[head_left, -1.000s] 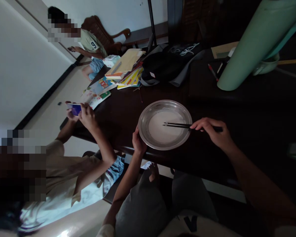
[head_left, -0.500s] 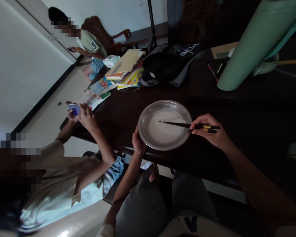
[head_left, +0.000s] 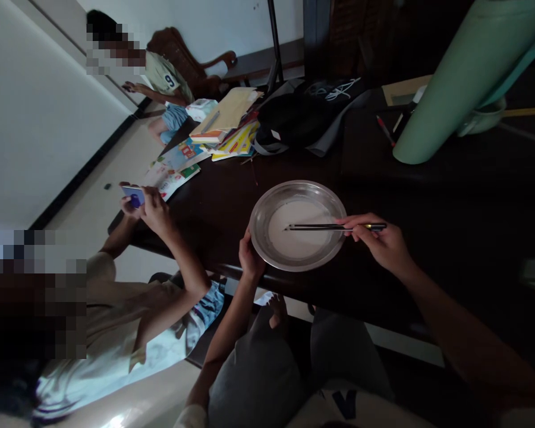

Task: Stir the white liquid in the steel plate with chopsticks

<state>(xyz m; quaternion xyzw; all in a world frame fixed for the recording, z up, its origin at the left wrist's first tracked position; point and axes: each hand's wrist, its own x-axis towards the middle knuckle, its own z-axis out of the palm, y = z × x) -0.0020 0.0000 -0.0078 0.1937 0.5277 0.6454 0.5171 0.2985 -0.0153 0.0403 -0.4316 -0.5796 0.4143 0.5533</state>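
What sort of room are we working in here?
Likely a living room in a home: a wooden armchair stands near the wall, and piled books share the dark table with a metal bowl.

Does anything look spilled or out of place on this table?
No spill shows; whitish liquid sits inside the round silver metal bowl. Only the tan and yellow book stack looks askew, its edges uneven.

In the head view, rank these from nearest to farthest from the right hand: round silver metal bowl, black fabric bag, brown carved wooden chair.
From the right hand:
1. Round silver metal bowl, just to its left.
2. Black fabric bag, beyond the bowl.
3. Brown carved wooden chair, in the upper-left background.
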